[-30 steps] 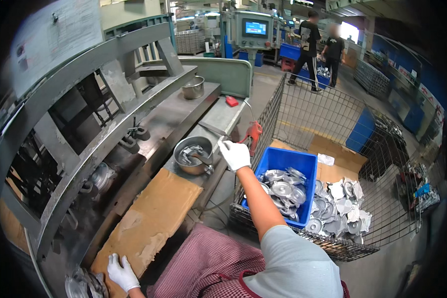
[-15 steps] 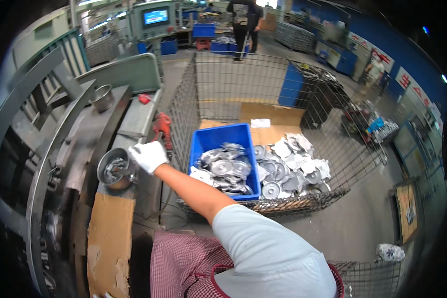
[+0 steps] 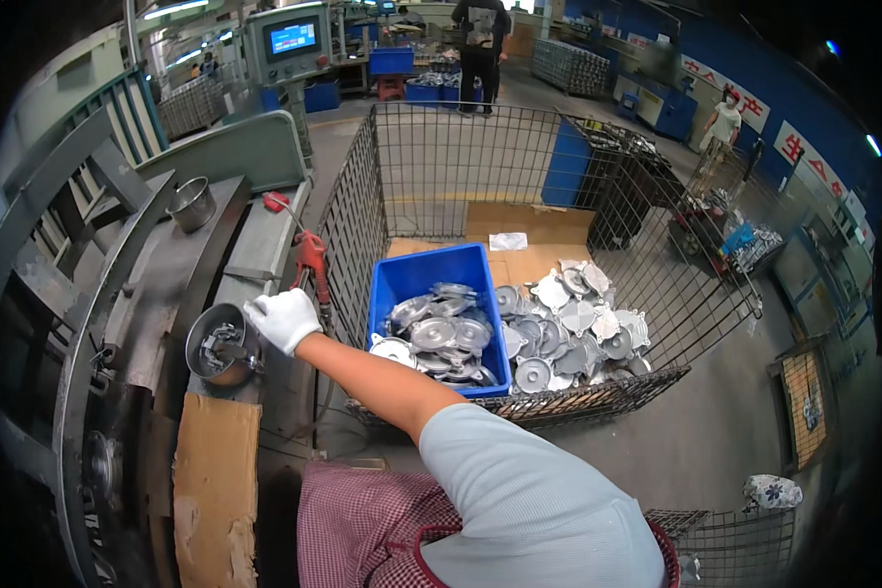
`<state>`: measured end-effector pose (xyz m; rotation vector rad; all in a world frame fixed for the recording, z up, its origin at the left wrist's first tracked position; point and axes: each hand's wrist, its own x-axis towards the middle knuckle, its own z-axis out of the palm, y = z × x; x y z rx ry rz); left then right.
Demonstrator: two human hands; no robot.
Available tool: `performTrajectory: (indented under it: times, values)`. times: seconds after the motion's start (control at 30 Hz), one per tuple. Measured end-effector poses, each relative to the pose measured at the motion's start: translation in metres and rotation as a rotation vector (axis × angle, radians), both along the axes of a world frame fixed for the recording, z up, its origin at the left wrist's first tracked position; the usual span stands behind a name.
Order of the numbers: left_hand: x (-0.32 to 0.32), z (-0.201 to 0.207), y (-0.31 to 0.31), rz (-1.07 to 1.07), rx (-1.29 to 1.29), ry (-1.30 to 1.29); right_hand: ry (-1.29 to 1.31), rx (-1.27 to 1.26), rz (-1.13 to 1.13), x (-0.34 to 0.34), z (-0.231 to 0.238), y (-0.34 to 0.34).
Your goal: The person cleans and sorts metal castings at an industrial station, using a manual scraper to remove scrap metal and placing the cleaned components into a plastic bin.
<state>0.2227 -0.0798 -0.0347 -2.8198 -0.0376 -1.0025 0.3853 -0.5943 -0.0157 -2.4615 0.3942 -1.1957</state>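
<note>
My right hand (image 3: 284, 320), in a white glove, reaches left across my body to the upper right rim of a round metal pot (image 3: 196, 367). Its fingers are curled together, and whatever they may grip is hidden. Inside the pot lie small grey metal pieces (image 3: 223, 343). Just beyond the hand hangs a red air gun (image 3: 311, 257). My left hand is out of sight. To the right of my forearm stands a blue bin (image 3: 493, 323) full of round silver metal castings (image 3: 436, 335).
A wire cage (image 3: 617, 394) surrounds the bin and a pile of castings (image 3: 568, 328). Torn cardboard (image 3: 216, 490) lies below the pot on the machine bench. Farther up the bench is a second metal pot (image 3: 192, 206). Two people stand in the background.
The whole view has shifted slightly. My right hand stays beside the pot's rim, still curled. A bit of white at the lower left edge has gone from view.
</note>
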Motion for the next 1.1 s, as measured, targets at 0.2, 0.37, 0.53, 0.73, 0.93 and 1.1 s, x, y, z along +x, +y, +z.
performTrajectory:
  times: [0.2, 0.37, 0.53, 0.73, 0.93, 1.1]
  values:
    - [-0.003, 0.008, -0.008, 0.116, -0.056, 0.074, 0.049, -0.004, -0.001, -0.004, 0.006, -0.001]
    - [-0.003, 0.013, -0.013, 0.166, -0.04, 0.087, 0.131, 0.028, 0.016, -0.005, 0.009, 0.0]
    - [-0.007, 0.017, -0.018, 0.179, 0.025, 0.184, 0.114, 0.017, 0.042, -0.004, 0.009, 0.0]
    - [-0.02, 0.012, -0.024, 0.171, -0.005, 0.289, 0.157, 0.015, 0.045, -0.004, 0.008, -0.001]
    - [-0.038, 0.006, -0.035, 0.152, 0.037, 0.361, 0.09, 0.005, 0.065, -0.004, 0.006, -0.001]
    - [-0.058, -0.003, -0.051, 0.245, 0.09, 0.438, 0.149, -0.051, 0.033, -0.002, 0.002, -0.003]
